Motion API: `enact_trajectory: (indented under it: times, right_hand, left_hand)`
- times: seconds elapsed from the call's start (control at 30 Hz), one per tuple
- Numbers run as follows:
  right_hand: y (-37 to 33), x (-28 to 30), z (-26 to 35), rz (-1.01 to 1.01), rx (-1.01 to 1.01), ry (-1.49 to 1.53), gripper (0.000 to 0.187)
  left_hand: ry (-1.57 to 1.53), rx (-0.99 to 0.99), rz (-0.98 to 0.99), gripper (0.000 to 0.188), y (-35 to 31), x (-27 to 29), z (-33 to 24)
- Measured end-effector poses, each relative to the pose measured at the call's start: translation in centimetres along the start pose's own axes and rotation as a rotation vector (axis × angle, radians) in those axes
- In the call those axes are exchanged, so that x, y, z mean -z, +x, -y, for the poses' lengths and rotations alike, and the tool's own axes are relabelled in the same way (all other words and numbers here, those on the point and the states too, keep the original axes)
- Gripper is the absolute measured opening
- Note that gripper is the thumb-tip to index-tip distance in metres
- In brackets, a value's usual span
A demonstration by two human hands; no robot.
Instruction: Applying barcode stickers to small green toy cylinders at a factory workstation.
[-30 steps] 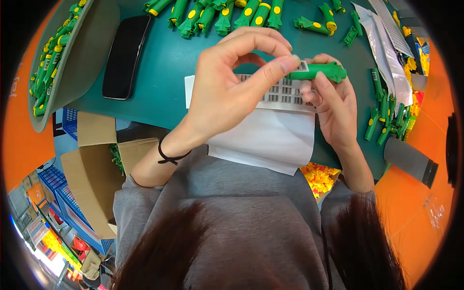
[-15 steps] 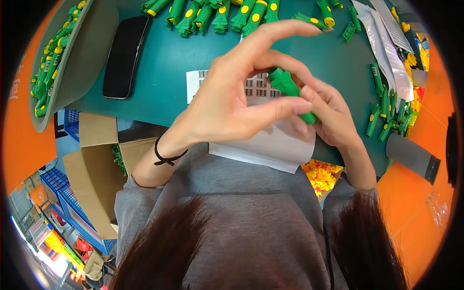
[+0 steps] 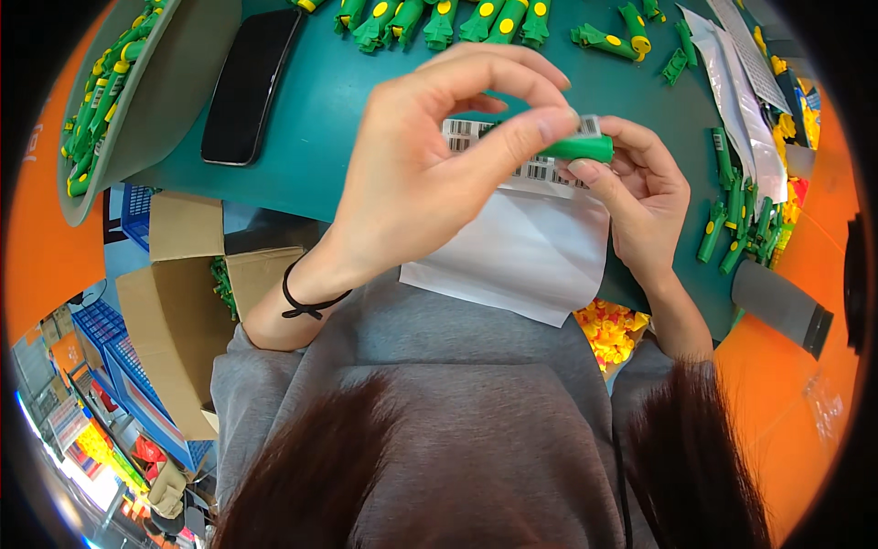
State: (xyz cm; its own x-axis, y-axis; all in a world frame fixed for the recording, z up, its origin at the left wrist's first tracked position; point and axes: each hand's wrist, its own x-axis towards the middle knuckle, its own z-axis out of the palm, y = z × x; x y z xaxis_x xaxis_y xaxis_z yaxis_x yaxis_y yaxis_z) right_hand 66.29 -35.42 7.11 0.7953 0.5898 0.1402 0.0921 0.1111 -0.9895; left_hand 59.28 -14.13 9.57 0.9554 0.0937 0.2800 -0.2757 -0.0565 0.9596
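A green plastic tube (image 3: 583, 148) lies roughly level between my hands above the table. My right hand (image 3: 651, 197) grips its right end between thumb and fingers. The thumb and index finger of my left hand (image 3: 425, 160) are pinched at a small white barcode sticker (image 3: 588, 126), which lies against the top of the tube. Whether the whole sticker touches the tube I cannot tell. The tube's left end is hidden behind my left fingers. Below my hands lies a sheet of barcode stickers (image 3: 541, 186), its lower part a blank white backing (image 3: 512, 247) that hangs over the table's edge toward my lap.
Several green tubes with yellow dots (image 3: 508, 20) line the table's far side; more lie at right (image 3: 736, 215). A grey bin (image 3: 169, 119) of tubes and a black phone (image 3: 249, 87) stand left. A cardboard box (image 3: 174, 320) is below left, a grey cylinder (image 3: 777, 306) at right.
The tube has turned from slanting to nearly level and moved slightly up and right. A barcode sticker now shows on it at my left fingertips. My left thumb and index finger have come together.
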Motion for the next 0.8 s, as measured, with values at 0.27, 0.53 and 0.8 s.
enact_trajectory:
  times: [0.27, 0.53, 0.8]
  right_hand:
    - [-0.18, -0.04, 0.47, -0.004, 0.041, -0.046, 0.038]
    - [-0.29, 0.01, 0.34, -0.002, 0.078, -0.100, 0.037]
    - [-0.32, -0.06, 0.50, 0.002, 0.070, -0.116, 0.037]
  left_hand:
    - [0.014, 0.126, 0.109, 0.011, 0.10, -0.72, -0.66]
    - [0.089, 0.163, 0.132, 0.010, 0.25, -0.83, -0.38]
    - [0.179, 0.184, 0.143, 0.011, 0.37, -0.80, -0.46]
